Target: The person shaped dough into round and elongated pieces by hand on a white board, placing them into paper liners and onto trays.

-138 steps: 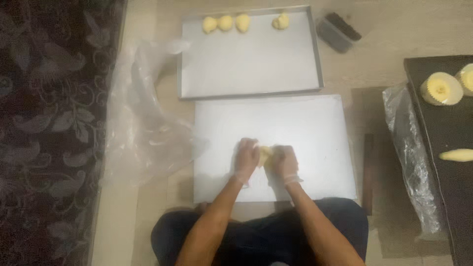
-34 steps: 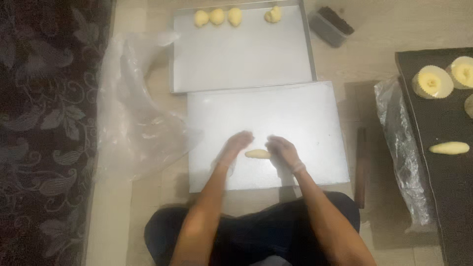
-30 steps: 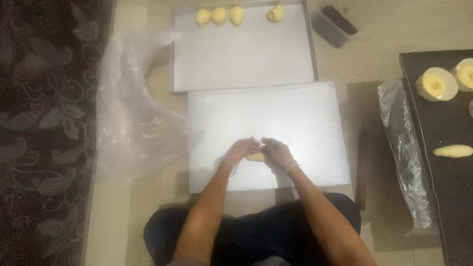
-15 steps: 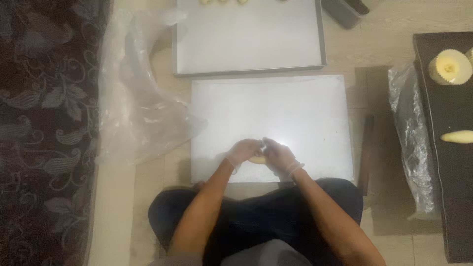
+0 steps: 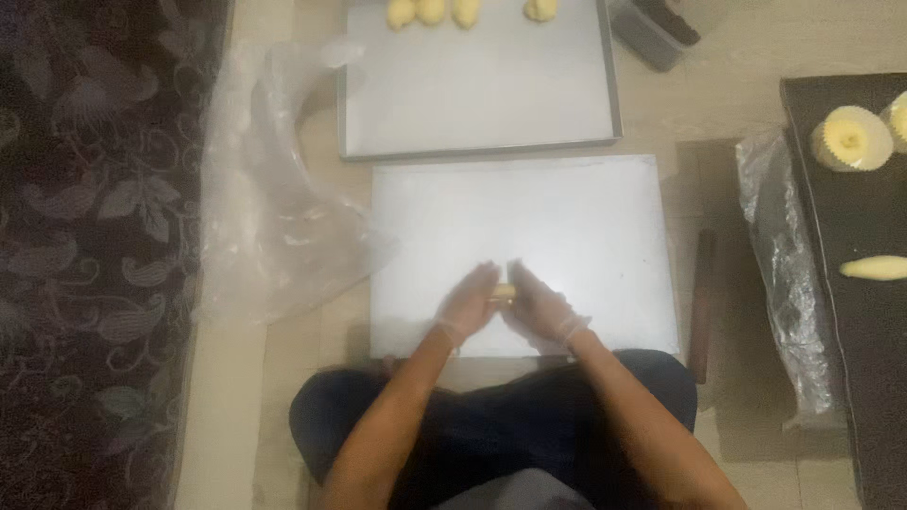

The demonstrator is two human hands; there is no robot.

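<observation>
Home setting, baking done on the floor. Person sits cross-legged on pale floor tiles (image 5: 255,416), not at a counter. Dark patterned carpet (image 5: 94,236) with leaf and paisley motifs along one side. Flat metal sheet (image 5: 567,217) laid on the floor as work surface, rimmed baking tray (image 5: 491,94) beyond it with small yellow dough pieces (image 5: 430,11). Crumpled clear plastic sheet (image 5: 274,217) nearby. Dark tray (image 5: 869,217) holds more shaped dough. Domestic, not commercial.

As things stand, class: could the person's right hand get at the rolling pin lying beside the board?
Probably yes. The right hand is on the dough with the left hand, and the rolling pin lies just off the board's right edge, with nothing between them.
</observation>
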